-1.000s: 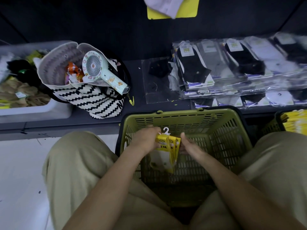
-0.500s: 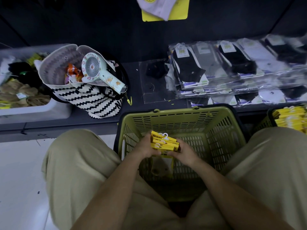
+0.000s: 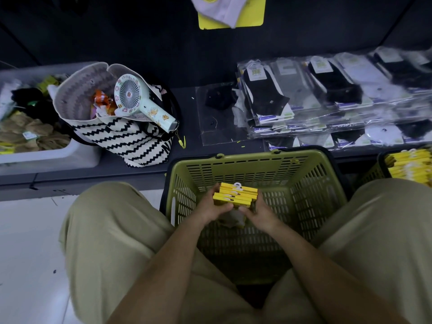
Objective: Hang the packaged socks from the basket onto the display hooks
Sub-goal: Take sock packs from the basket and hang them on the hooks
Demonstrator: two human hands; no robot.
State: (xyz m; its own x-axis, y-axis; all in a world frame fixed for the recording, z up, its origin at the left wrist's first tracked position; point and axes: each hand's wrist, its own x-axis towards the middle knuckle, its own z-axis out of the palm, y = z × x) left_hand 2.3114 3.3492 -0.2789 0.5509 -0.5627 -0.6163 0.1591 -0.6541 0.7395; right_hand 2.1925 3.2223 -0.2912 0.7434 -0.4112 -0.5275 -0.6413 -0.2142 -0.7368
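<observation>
Socks (image 3: 236,194) in a yellow stack were gripped between the left hand (image 3: 214,208) and right hand (image 3: 258,212), above the basket (image 3: 304,183) at lower centre.

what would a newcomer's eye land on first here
The bright yellow sock packs stand out first, held by the left hand and right hand over the green basket between the knees. Next comes the zigzag bag with a pale fan on top, upper left.
</observation>
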